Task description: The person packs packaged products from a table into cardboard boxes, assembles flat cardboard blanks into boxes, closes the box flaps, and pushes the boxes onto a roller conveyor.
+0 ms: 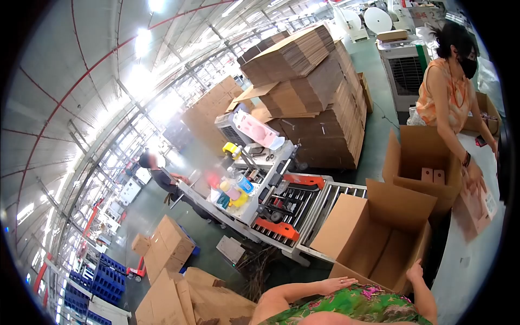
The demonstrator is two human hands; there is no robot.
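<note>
An opened cardboard box (387,233) stands right in front of me, flaps raised, with its visible inside bare. My left hand (338,284) lies flat with fingers stretched out, between the near flap and my green patterned top; whether it touches the box I cannot tell. At the box's near right edge, my right hand (415,271) is closed over the cardboard rim. A second open box (420,154) stands just beyond, holding a few small pink boxes. Beside it a co-worker (449,92) in a mask and orange top has a hand on a blurred pink package (474,211).
A roller conveyor (325,211) runs left from the box to a taping machine (284,200), with bottles on its top. A pale worktable (466,265) lies at my right. Stacked flat cardboard (314,103) rises behind. Another person (168,179) stands at far left.
</note>
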